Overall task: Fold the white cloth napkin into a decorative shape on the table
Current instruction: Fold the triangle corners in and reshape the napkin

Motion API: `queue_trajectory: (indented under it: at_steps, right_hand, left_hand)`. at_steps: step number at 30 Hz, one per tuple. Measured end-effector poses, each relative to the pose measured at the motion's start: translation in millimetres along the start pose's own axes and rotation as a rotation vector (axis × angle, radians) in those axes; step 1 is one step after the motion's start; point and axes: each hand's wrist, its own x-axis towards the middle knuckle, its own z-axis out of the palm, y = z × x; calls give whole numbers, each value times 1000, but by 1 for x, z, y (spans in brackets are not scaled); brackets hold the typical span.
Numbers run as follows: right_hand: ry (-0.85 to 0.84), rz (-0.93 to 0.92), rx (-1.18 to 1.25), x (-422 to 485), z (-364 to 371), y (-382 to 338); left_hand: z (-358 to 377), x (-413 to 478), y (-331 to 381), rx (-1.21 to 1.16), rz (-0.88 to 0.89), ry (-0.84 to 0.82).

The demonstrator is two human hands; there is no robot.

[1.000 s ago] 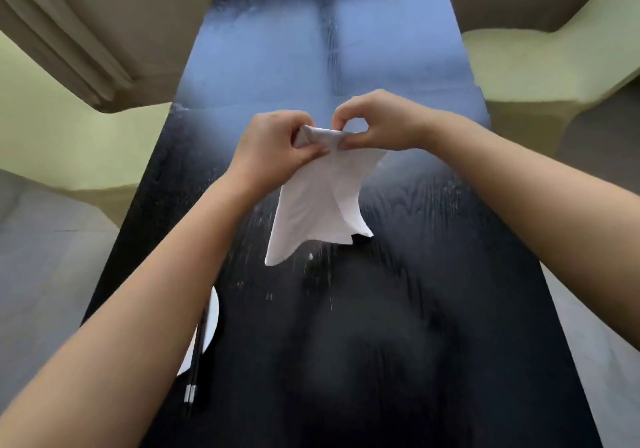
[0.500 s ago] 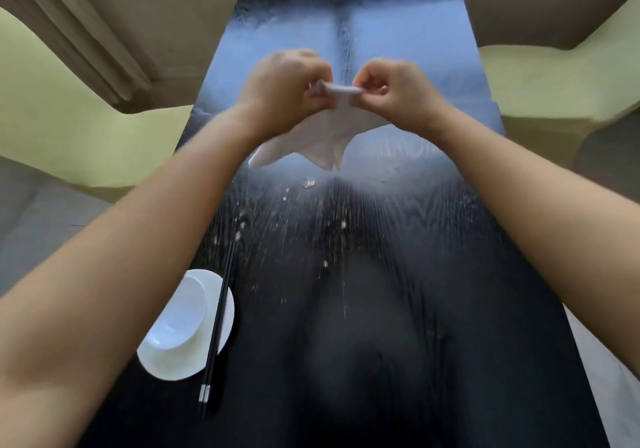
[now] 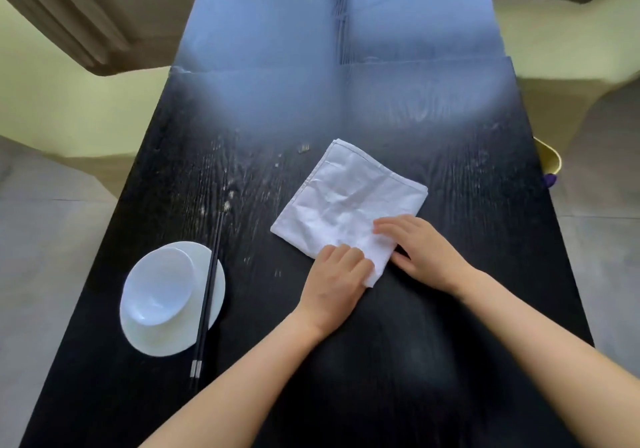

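Napkin (image 3: 349, 201) (creased) under fingers (image 3: 391, 228) of left hand (image 3: 334, 281) and right hand (image 3: 427, 255)

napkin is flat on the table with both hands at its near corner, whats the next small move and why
Probably smooth the napkin outward with the flat right hand while the left hand pins the near corner. It lies on the table as a square but is visibly wrinkled, and those creases would likely spoil the first fold.
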Motion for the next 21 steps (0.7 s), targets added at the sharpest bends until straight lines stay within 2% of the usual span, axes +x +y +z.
queue_trajectory:
  at_steps: [3,6,8,9,11,12,14,16,18,21]
  right_hand:
    - [-36,0,-146,-7,3,5]
    - [-94,-8,-184,-9,3,8]
    - [-42,-17,-155,-6,-1,8]
    - [26,-2,-131,-2,-3,7]
    - [217,127,-77,12,-8,9]
    - [302,245,-44,22,-10,10]
    - [333,517,-6,42,-14,17]
    - [254,695,0,56,-19,25]
    - [214,776,101,64,-24,31]
    - [184,810,247,67,-32,36]
  left_hand:
    - [6,-16,-13,-78,-9,-220]
    - [-2,-17,-44,-113,-64,-414]
    - [-6,-10,-65,-217,-201,-381]
    - [-8,-4,-73,-274,-319,-299]
    - [-11,14,-84,-332,-636,-90]
    - [-11,24,-87,-295,-797,-59]
    - [-13,44,-93,-219,-1037,-181]
    - [-17,60,-102,-261,-1119,-343]
    - [-25,70,-110,-376,-1109,-474]
    - [-29,72,-117,-626,-1148,-537]
